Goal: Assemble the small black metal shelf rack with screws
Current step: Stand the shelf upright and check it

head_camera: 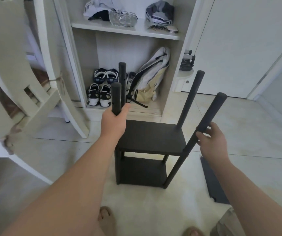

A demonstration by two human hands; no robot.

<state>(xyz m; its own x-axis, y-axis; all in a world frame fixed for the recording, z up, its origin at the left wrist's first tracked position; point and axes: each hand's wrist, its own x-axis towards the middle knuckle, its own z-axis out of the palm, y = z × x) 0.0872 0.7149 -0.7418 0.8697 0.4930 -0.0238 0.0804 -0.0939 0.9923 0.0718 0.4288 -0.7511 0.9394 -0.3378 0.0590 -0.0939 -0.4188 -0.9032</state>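
The small black shelf rack [151,137] stands upright on the tiled floor, with two flat shelves fitted and four round posts rising above the upper shelf. My left hand [114,119] grips the near left post [116,97] just above that shelf. My right hand [211,139] holds the near right post [206,116], fingers curled round its middle. The far left post [122,77] and far right post [190,97] stand free. A loose black shelf panel [212,181] lies flat on the floor to the rack's right. No screws are visible.
An open white cabinet [128,29] stands behind the rack, holding shoes [99,94], a backpack [151,75] and clothes. A white chair [34,92] leans at the left. My bare feet [106,217] are at the bottom edge.
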